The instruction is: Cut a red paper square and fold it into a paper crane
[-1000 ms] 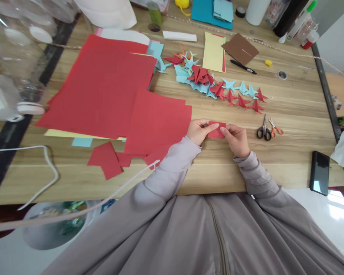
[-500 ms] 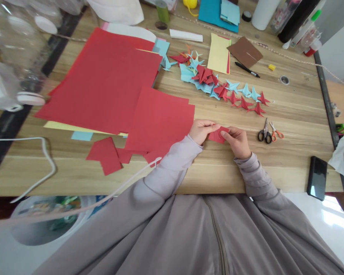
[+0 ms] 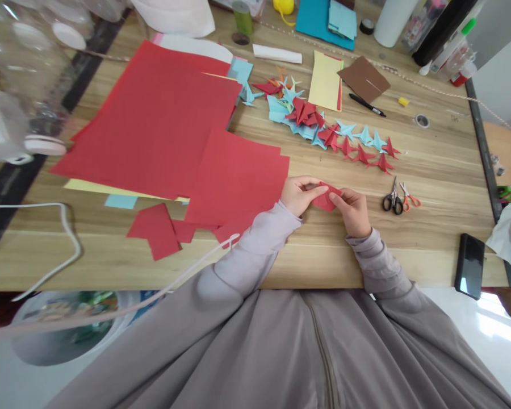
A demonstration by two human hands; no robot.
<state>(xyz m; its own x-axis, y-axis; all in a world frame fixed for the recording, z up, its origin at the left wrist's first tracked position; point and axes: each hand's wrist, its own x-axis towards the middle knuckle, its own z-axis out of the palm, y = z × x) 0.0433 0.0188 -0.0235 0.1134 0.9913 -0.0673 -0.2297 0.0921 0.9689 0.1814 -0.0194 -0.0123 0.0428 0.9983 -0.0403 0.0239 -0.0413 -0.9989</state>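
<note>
A small folded piece of red paper (image 3: 323,199) lies between both hands just above the wooden table (image 3: 434,170). My left hand (image 3: 297,194) pinches its left edge with thumb and fingers. My right hand (image 3: 351,210) pinches its right side with the thumb on top. Large red sheets (image 3: 162,119) lie to the left of my hands. A row of finished red and light-blue folded paper figures (image 3: 344,142) lies beyond the hands.
Two pairs of scissors (image 3: 396,197) lie right of my hands. A black phone (image 3: 468,266) rests at the table's right front edge. Red offcuts (image 3: 157,230) sit front left. Yellow paper (image 3: 326,79), brown card (image 3: 363,78), a black pen (image 3: 366,104) and bottles stand further back.
The fingers of both hands have shifted slightly on the red piece, which looks more folded. The view has drifted a little, so the table sits slightly lower in the picture.
</note>
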